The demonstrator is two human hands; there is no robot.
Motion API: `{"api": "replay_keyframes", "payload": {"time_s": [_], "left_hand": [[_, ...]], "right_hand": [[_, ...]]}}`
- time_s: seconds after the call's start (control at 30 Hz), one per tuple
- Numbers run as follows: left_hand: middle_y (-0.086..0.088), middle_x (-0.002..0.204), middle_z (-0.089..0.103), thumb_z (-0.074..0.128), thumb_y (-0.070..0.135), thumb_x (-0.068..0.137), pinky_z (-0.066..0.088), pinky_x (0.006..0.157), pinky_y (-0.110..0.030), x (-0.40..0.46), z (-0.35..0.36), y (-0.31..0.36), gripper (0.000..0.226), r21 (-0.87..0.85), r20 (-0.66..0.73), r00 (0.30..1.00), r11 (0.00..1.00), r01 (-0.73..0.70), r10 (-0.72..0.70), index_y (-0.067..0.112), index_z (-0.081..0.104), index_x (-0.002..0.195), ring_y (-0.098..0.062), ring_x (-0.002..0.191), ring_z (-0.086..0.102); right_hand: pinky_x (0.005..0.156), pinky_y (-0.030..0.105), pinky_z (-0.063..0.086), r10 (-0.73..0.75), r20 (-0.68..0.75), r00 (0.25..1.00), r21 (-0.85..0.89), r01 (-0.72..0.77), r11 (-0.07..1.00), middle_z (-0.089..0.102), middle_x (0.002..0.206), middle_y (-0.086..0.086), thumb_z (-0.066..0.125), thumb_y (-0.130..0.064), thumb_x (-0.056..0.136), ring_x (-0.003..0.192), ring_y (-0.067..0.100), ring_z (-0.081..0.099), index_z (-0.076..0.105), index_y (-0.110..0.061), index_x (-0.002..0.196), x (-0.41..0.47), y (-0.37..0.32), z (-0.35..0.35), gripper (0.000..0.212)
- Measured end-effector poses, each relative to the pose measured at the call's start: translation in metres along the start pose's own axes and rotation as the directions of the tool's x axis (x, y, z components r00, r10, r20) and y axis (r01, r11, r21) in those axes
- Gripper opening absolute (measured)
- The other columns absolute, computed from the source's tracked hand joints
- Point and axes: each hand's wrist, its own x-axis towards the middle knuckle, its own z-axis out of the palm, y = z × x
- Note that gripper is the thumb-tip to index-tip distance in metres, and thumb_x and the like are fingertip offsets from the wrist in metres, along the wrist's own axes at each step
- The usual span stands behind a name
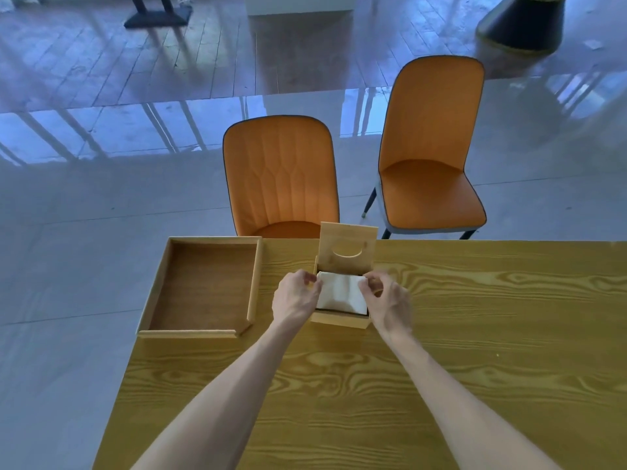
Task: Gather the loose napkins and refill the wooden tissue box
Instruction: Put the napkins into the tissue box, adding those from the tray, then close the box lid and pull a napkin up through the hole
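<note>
A wooden tissue box [339,321] stands on the table near its far edge. Its hinged lid [347,247], with a curved slot, stands upright at the back. A stack of white napkins [341,293] lies in the top of the box. My left hand [295,296] pinches the stack's left edge. On the other side, my right hand [386,298] pinches its right edge. Both hands rest over the box sides, hiding them in part.
An empty wooden tray [200,330] sits at the table's far left corner, just left of the box. The yellow wood-grain table [475,334] stretches right and toward me. Two orange chairs [281,178] [431,184] stand beyond the far edge.
</note>
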Motion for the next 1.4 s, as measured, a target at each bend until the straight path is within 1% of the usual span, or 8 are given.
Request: {"api": "replay_keyframes", "payload": {"time_s": [0.33, 0.53, 0.63, 0.73, 0.87, 1.0, 1.2, 1.4], "left_hand": [[-0.001, 0.112, 0.071, 0.064, 0.032, 0.091, 0.053, 0.078, -0.034, 0.004, 0.004, 0.003, 0.025, -0.061, -0.030, 0.999, 0.998, 0.015, -0.017, 0.018, 0.062, 0.112, -0.021, 0.096, 0.066], [-0.002, 0.111, 0.069, 0.066, 0.023, 0.088, 0.057, 0.078, -0.038, 0.008, 0.004, 0.000, 0.042, -0.097, 0.035, 0.998, 0.994, 0.057, -0.054, 0.020, 0.049, 0.127, -0.021, 0.090, 0.067], [-0.003, 0.115, 0.065, 0.063, 0.025, 0.090, 0.058, 0.085, -0.043, 0.018, -0.003, 0.005, 0.049, -0.072, 0.154, 0.986, 0.995, 0.072, -0.060, 0.023, 0.046, 0.136, -0.023, 0.098, 0.066], [-0.009, 0.132, 0.057, 0.055, 0.035, 0.097, 0.058, 0.087, -0.050, 0.031, -0.023, 0.022, 0.048, -0.205, 0.334, 0.927, 0.947, 0.247, -0.169, 0.025, 0.043, 0.142, -0.030, 0.112, 0.061], [-0.017, 0.153, 0.039, 0.035, 0.061, 0.097, 0.041, 0.100, -0.067, 0.045, -0.049, 0.045, 0.063, -0.301, 0.507, 0.805, 0.812, 0.500, -0.308, 0.027, 0.036, 0.150, -0.048, 0.128, 0.049], [-0.019, 0.157, 0.031, 0.023, 0.073, 0.091, 0.027, 0.107, -0.073, 0.050, -0.052, 0.053, 0.075, -0.269, 0.587, 0.745, 0.790, 0.550, -0.319, 0.027, 0.036, 0.149, -0.053, 0.133, 0.041], [-0.022, 0.157, 0.030, 0.025, 0.077, 0.088, 0.020, 0.110, -0.073, 0.053, -0.047, 0.051, 0.082, -0.277, 0.608, 0.720, 0.761, 0.587, -0.334, 0.025, 0.035, 0.149, -0.054, 0.134, 0.039], [-0.024, 0.158, 0.027, 0.033, 0.081, 0.083, 0.019, 0.111, -0.072, 0.053, -0.043, 0.051, 0.090, -0.318, 0.609, 0.721, 0.731, 0.603, -0.330, 0.022, 0.033, 0.151, -0.056, 0.137, 0.033]], "right_hand": [[0.067, 0.027, 0.045, 0.004, -0.039, 0.999, -0.105, -0.008, 0.994, 0.067, 0.106, 0.002, 0.065, -0.031, 0.091, 0.089, 0.020, 0.062, 0.073, -0.020, 0.100, 0.003, 0.003, 0.006, 0.017], [0.066, 0.027, 0.045, 0.068, -0.014, 0.998, -0.053, -0.068, 0.996, 0.063, 0.099, -0.001, 0.072, -0.030, 0.086, 0.084, 0.016, 0.058, 0.063, -0.020, 0.109, 0.012, 0.006, 0.005, 0.027], [0.069, 0.031, 0.051, 0.037, -0.007, 0.999, -0.028, -0.038, 0.999, 0.068, 0.100, 0.000, 0.069, -0.031, 0.088, 0.089, 0.018, 0.063, 0.062, -0.019, 0.117, 0.022, 0.004, -0.001, 0.032], [0.073, 0.035, 0.057, 0.136, 0.004, 0.991, 0.052, -0.136, 0.989, 0.073, 0.108, 0.004, 0.056, -0.034, 0.098, 0.094, 0.024, 0.068, 0.067, -0.013, 0.119, 0.040, -0.004, -0.015, 0.032], [0.076, 0.042, 0.058, 0.423, 0.263, 0.867, 0.276, -0.488, 0.828, 0.070, 0.109, 0.009, 0.043, -0.049, 0.099, 0.092, 0.027, 0.066, 0.067, -0.016, 0.113, 0.063, -0.030, -0.032, 0.043], [0.091, 0.051, 0.049, 0.508, 0.498, 0.703, 0.237, -0.674, 0.700, 0.051, 0.143, 0.016, 0.034, -0.070, 0.092, 0.122, 0.042, 0.053, 0.055, -0.014, 0.134, 0.076, -0.046, -0.039, 0.073], [0.101, 0.059, 0.045, 0.482, 0.615, 0.623, 0.197, -0.714, 0.672, 0.040, 0.149, 0.025, 0.036, -0.084, 0.080, 0.129, 0.050, 0.045, 0.043, -0.019, 0.146, 0.082, -0.044, -0.041, 0.093], [0.103, 0.059, 0.044, 0.432, 0.655, 0.619, 0.219, -0.704, 0.676, 0.035, 0.151, 0.027, 0.042, -0.080, 0.082, 0.131, 0.051, 0.042, 0.041, -0.020, 0.147, 0.080, -0.039, -0.042, 0.088]]}}
